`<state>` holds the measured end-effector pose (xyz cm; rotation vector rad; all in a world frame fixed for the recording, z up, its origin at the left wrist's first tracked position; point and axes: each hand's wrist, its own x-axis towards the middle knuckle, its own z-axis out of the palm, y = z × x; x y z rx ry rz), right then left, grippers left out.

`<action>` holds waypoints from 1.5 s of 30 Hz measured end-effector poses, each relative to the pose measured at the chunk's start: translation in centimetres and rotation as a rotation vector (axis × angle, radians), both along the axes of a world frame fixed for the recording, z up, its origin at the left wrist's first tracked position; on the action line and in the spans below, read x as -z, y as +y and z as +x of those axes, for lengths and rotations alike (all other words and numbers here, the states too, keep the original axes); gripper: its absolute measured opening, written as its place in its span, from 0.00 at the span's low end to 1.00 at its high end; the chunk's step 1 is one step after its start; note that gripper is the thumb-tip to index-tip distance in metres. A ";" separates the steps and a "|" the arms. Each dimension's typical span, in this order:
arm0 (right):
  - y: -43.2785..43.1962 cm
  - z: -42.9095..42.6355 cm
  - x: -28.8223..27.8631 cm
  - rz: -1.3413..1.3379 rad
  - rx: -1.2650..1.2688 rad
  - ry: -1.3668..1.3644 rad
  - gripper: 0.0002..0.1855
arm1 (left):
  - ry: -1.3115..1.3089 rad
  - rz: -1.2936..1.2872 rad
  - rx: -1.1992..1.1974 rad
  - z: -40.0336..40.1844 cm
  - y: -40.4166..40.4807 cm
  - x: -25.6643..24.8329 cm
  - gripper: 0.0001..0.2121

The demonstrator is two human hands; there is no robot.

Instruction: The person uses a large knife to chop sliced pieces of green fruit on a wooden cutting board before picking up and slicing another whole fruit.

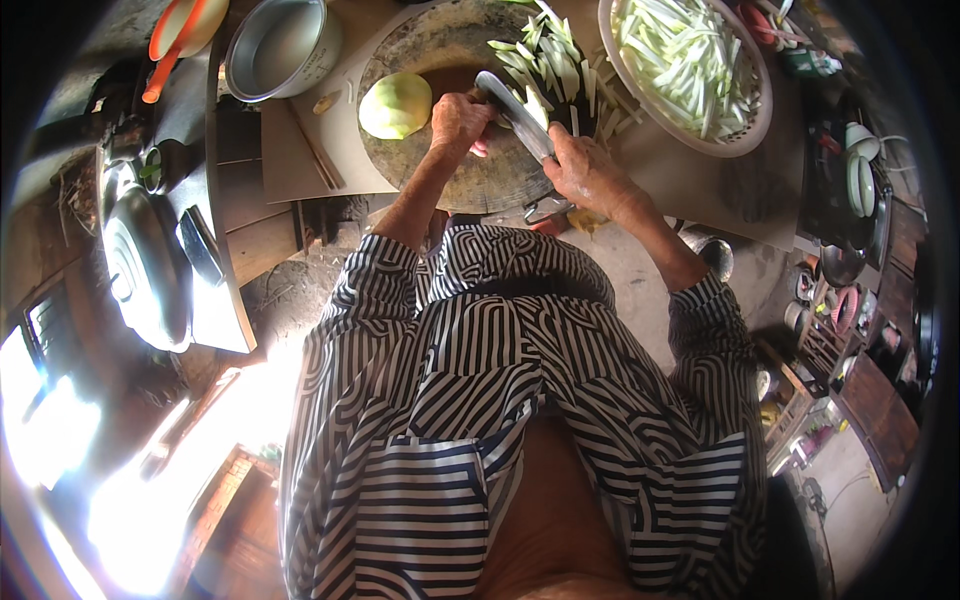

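My right hand point(589, 169) grips a kitchen knife point(517, 116), its broad steel blade slanting up and left over a round wooden chopping block point(495, 184). Close to the far end of the blade is my left hand point(459, 124), fingers curled low over the block. Whatever lies beneath those fingers is hidden. Left of that hand rests a pale green, peeled gourd-like vegetable point(395, 106). Cut strips of pale green vegetable point(555, 60) are heaped beyond the knife, and some spill off the block's right side.
A pale plastic colander point(739, 142) full of strips stands on the table at right. At back left are a metal pot point(277, 49) and an orange-handled ladle point(172, 64). Chopsticks point(313, 146) lie left of the block. A lidded pan point(146, 255) sits on the left counter.
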<state>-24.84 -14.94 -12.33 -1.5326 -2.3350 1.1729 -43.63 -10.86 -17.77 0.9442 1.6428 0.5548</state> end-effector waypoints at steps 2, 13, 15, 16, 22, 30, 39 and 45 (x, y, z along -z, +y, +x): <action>0.0 -0.2 -0.6 -0.046 -0.007 0.006 0.13 | 0.012 0.032 0.018 0.0 0.0 -0.1 0.09; 0.4 -0.4 0.6 -0.042 -0.061 0.061 0.12 | -0.027 0.002 0.022 0.2 0.0 0.5 0.09; 1.5 -1.7 0.5 -0.025 -0.085 0.071 0.12 | -0.011 0.009 0.033 -0.1 -0.1 0.4 0.09; 2.2 -2.0 0.2 -0.103 -0.049 0.082 0.11 | 0.008 0.001 0.036 -0.3 -0.2 0.1 0.09; 3.6 -0.7 0.7 -0.220 0.193 0.149 0.13 | 0.097 0.038 0.079 0.6 0.1 0.5 0.11; 4.4 3.6 -0.4 0.185 0.188 0.029 0.15 | -0.217 0.055 -0.042 6.2 4.0 -1.0 0.06; 3.5 4.1 -2.4 0.372 0.124 -0.221 0.16 | 0.568 1.375 0.573 2.2 4.3 -7.6 0.10; 3.2 4.1 -1.9 0.696 -0.032 -0.437 0.12 | 0.528 1.250 1.074 4.6 5.5 -4.5 0.18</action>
